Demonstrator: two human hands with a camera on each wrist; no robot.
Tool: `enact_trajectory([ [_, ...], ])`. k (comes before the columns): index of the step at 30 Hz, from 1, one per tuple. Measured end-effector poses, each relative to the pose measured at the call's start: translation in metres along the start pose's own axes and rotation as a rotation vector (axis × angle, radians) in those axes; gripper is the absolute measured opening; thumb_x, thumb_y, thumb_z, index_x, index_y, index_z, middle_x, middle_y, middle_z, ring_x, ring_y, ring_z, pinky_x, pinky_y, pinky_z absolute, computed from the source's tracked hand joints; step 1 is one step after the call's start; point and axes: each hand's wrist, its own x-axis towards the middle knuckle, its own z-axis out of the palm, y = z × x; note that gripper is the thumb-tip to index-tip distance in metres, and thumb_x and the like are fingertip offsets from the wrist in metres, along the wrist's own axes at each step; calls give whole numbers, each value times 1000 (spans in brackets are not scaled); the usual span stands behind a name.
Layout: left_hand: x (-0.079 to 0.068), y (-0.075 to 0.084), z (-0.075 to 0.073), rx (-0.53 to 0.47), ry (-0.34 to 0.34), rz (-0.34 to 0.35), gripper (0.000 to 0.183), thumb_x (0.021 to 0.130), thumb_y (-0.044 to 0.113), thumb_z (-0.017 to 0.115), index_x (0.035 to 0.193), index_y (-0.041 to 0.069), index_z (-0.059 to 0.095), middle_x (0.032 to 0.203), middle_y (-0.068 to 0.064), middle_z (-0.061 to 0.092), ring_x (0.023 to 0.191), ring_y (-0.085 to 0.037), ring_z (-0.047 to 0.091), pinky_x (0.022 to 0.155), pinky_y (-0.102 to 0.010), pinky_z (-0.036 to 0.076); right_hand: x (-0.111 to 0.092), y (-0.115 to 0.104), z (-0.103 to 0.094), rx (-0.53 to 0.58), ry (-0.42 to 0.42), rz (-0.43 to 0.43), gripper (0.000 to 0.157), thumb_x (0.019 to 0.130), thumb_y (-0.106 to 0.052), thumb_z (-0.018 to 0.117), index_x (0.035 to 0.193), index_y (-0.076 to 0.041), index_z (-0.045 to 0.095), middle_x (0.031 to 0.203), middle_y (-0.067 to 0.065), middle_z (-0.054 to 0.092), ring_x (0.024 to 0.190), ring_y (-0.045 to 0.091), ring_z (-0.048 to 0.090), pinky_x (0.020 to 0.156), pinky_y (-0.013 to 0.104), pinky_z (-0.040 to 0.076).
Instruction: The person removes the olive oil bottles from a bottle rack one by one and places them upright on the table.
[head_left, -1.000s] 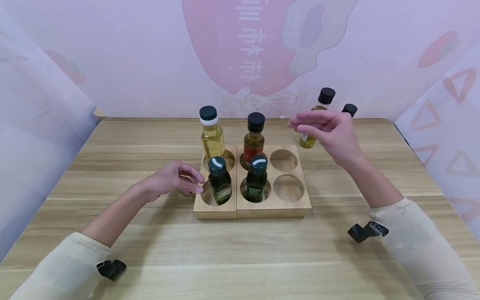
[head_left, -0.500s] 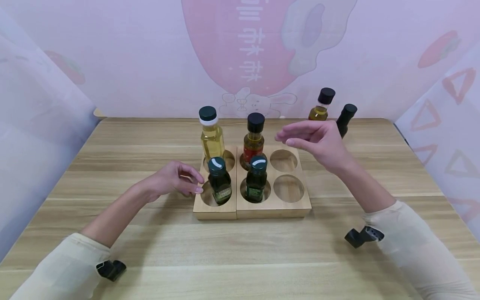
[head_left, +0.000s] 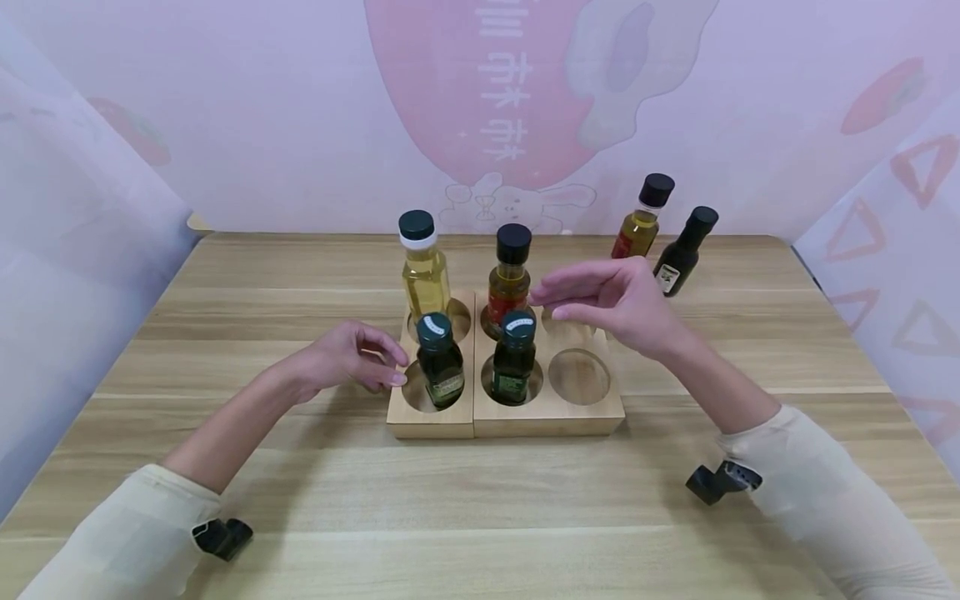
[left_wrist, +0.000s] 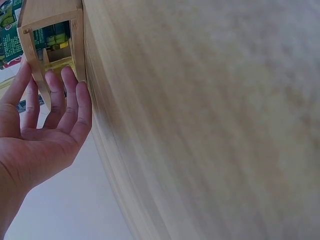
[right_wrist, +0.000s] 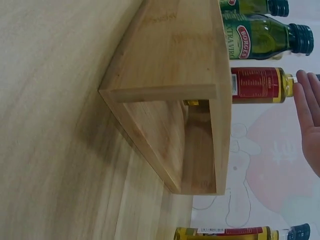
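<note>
A wooden bottle rack with round holes stands mid-table, its right end hollow in the right wrist view. Two dark green olive oil bottles occupy front holes. Behind them are a pale oil bottle with a green cap and a black-capped oil bottle with a red label. At the rack's left end rests my left hand, fingers loosely bent, holding nothing. My right hand hovers above the right back hole, partly covering it, fingers nearly straight. Its fingertips are close to the red-label bottle; contact cannot be made out.
At the back right stand another red-label oil bottle and a small dark bottle with a pale label. A printed cloth hangs behind the wooden table. The right front hole holds no bottle.
My right hand has moved left and toward me, from in front of the back-right bottles to over the rack. Those two bottles now show more fully. The left hand stays in place.
</note>
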Motion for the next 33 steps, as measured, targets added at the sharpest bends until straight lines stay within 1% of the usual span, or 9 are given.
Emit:
enact_trajectory([
  [4, 0, 1, 0, 1, 0, -1, 28, 87, 9, 84, 106, -6, 71, 97, -6, 70, 84, -23, 70, 77, -38, 62, 0, 0, 4, -5, -50, 23, 39, 86, 9, 79, 121, 18, 65, 117, 15, 76, 109, 27, 73, 89, 38, 60],
  [7, 0, 2, 0, 4, 1, -4, 28, 87, 9, 84, 106, -6, 71, 98, -7, 70, 84, -24, 70, 77, -39, 62, 0, -1, 8, -33, -70, 62, 41, 87, 6, 79, 124, 17, 64, 119, 13, 75, 112, 25, 73, 92, 39, 59],
  [12, 0, 3, 1, 10, 5, -9, 28, 87, 10, 84, 107, -5, 71, 100, -7, 69, 84, -25, 69, 78, -39, 62, -1, -1, 11, -64, -75, 108, 42, 87, 7, 79, 125, 18, 63, 122, 12, 75, 112, 21, 72, 93, 36, 59],
  [17, 1, 2, 1, 7, 6, -8, 27, 87, 9, 84, 107, -5, 71, 99, -7, 69, 84, -24, 69, 77, -38, 61, -1, 1, 15, -73, -80, 138, 41, 87, 9, 77, 124, 19, 63, 120, 9, 75, 109, 19, 73, 90, 36, 60],
  [20, 0, 2, 1, 5, 6, -5, 27, 87, 10, 84, 107, -4, 72, 99, -7, 69, 84, -23, 69, 77, -38, 62, -1, 2, 17, -81, -78, 152, 41, 86, 10, 77, 124, 18, 63, 119, 10, 75, 107, 18, 74, 89, 36, 60],
  [27, 0, 1, 1, -11, 2, 7, 26, 87, 8, 83, 106, -6, 71, 96, -6, 70, 81, -23, 69, 76, -38, 62, 0, 3, 23, -95, -88, 174, 41, 86, 9, 78, 125, 15, 66, 119, 19, 74, 105, 22, 74, 89, 37, 60],
  [33, 1, 0, 1, -10, 1, 8, 26, 87, 8, 83, 106, -6, 71, 95, -6, 70, 80, -23, 69, 75, -37, 62, 1, 7, 27, -102, -68, 130, 39, 84, 10, 80, 121, 16, 67, 115, 22, 74, 103, 23, 75, 88, 37, 61],
])
